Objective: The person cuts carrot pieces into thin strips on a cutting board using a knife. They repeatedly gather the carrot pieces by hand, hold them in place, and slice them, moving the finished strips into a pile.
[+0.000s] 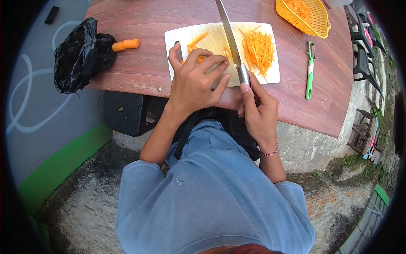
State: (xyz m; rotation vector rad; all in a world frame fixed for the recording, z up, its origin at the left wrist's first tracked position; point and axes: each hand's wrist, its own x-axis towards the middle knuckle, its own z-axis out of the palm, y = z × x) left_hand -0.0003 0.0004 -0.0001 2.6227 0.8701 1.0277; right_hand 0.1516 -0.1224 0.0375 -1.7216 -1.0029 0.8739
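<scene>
My right hand [259,103] is wrapped round the handle of a long knife [230,36], whose blade points away from me over the white cutting board [209,30]. Left of the blade, my left hand [196,78] rests over the board with its fingers spread and bent. Orange carrot pieces [198,39] lie by its fingertips, partly covered by them; whether the fingers press on any is hard to tell. A pile of thin carrot shreds [258,50] sits on the board right of the knife.
A black plastic bag [82,57] and a carrot piece [126,45] are at the left of the wooden table [139,70]. On the right are a green-handled peeler [310,70] and a yellow basket [319,23] holding shreds. Chairs [364,63] stand beyond.
</scene>
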